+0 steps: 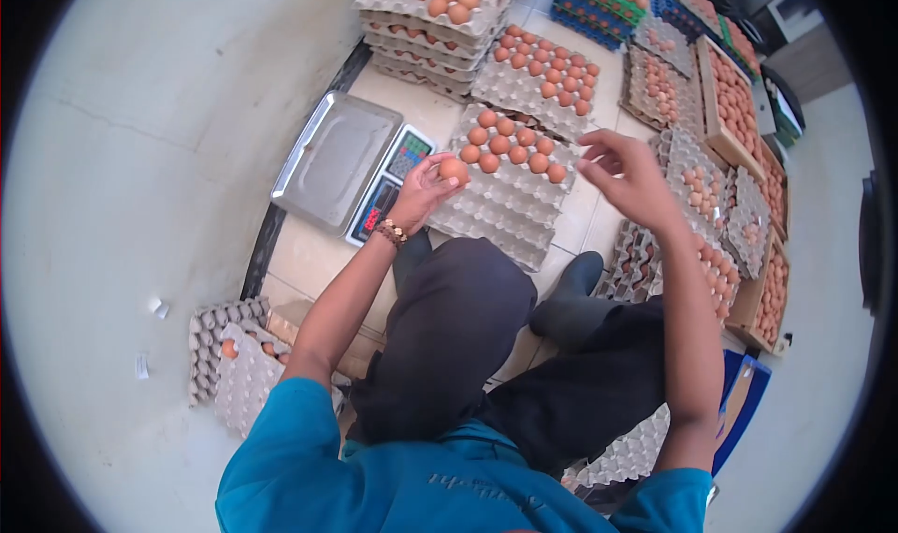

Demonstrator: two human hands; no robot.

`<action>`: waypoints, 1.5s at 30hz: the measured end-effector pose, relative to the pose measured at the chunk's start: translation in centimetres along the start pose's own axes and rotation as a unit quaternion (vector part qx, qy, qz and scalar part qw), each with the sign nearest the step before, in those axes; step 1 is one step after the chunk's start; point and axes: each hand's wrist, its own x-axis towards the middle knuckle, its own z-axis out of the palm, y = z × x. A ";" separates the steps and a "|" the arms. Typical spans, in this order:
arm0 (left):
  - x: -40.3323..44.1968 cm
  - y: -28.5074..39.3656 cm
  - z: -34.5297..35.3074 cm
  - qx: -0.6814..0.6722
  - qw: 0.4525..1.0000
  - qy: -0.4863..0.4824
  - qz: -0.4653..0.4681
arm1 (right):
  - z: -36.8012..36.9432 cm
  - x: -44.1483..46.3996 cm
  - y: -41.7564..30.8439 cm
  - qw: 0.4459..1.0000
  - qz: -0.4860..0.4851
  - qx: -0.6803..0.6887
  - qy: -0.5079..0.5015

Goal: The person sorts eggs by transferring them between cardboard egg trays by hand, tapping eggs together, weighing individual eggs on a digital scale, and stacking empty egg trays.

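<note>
My left hand [428, 194], with a beaded bracelet at the wrist, holds a brown egg [453, 170] over the left edge of a grey egg tray [500, 213]. Several brown eggs [500, 145] fill the tray's upper rows, and its lower cups hold none. To the right of that tray, my right hand [613, 166] hangs in the air with fingers apart and curved, nothing between them. A scale with a metal pan [339, 160] stands left of the tray, its red digits lit beside my left wrist.
Stacked trays [426, 42] rise at the upper left, beside another part-filled tray [538, 73]. Egg-filled wooden crates [732, 102] and more trays [697, 191] line the right side. Loose trays [248, 369] lie at lower left. My boot [571, 290] rests on the tiles.
</note>
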 end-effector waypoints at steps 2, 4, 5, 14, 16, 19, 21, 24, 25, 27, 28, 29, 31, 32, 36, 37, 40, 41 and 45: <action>-0.1 1.8 2.1 -0.189 0.978 -0.060 -0.063 | 0.3 0.2 -0.7 0.999 -0.006 -0.036 -0.015; -0.8 3.4 2.8 -0.232 0.967 -0.081 -0.073 | 0.5 0.3 -0.9 0.999 -0.015 -0.047 -0.023; -1.5 4.2 2.6 -0.249 0.962 -0.089 -0.068 | 0.6 0.4 -1.1 0.999 -0.021 -0.040 -0.022; -24.4 12.8 -5.5 -0.022 0.981 0.189 0.029 | 2.0 1.8 0.1 0.995 -0.027 0.009 -0.099; -31.3 12.8 -6.1 0.124 0.930 0.344 0.035 | 2.6 2.0 1.9 0.995 -0.042 0.012 -0.089; -40.3 10.3 -6.8 0.214 0.844 0.492 0.018 | 2.8 1.8 1.7 0.994 -0.021 0.000 -0.111; -43.9 8.7 -7.1 0.290 0.757 0.583 0.049 | 2.7 1.5 2.1 0.994 0.001 -0.010 -0.111; -45.8 6.8 -7.8 0.354 0.682 0.633 0.093 | 2.7 1.5 3.5 0.991 0.006 -0.012 -0.133; -46.0 6.2 -7.9 0.367 0.673 0.636 0.089 | 2.9 1.4 3.8 0.991 0.008 -0.014 -0.132; -45.2 5.9 -8.3 0.393 0.656 0.639 0.086 | 3.1 1.6 4.4 0.992 0.012 -0.017 -0.124; -45.1 5.8 -8.5 0.412 0.644 0.638 0.087 | 3.1 1.7 4.8 0.992 0.014 -0.021 -0.124; -44.9 5.7 -8.9 0.432 0.634 0.636 0.090 | 3.1 1.8 5.2 0.992 0.016 -0.026 -0.122; -44.6 5.6 -9.8 0.480 0.606 0.628 0.084 | 2.7 1.8 5.5 0.991 0.031 -0.037 -0.122; -44.8 5.2 -10.6 0.505 0.598 0.617 0.080 | 2.6 2.0 6.1 0.991 0.045 -0.028 -0.121; -46.2 4.2 -12.0 0.629 0.539 0.559 0.021 | 2.6 1.8 6.3 0.992 0.032 -0.059 -0.108; -47.4 2.8 -14.1 0.609 0.560 0.560 0.044 | 3.0 2.0 6.4 0.991 0.031 -0.076 -0.110; -46.6 3.7 -12.8 0.595 0.572 0.565 0.000 | 3.4 3.8 10.4 0.969 0.051 -0.176 -0.163; -46.8 4.0 -13.1 0.621 0.555 0.554 -0.017 | 3.7 4.8 12.4 0.960 0.045 -0.219 -0.169; -47.1 4.0 -13.6 0.593 0.577 0.560 -0.038 | 3.8 9.9 20.4 0.938 0.149 -0.274 -0.149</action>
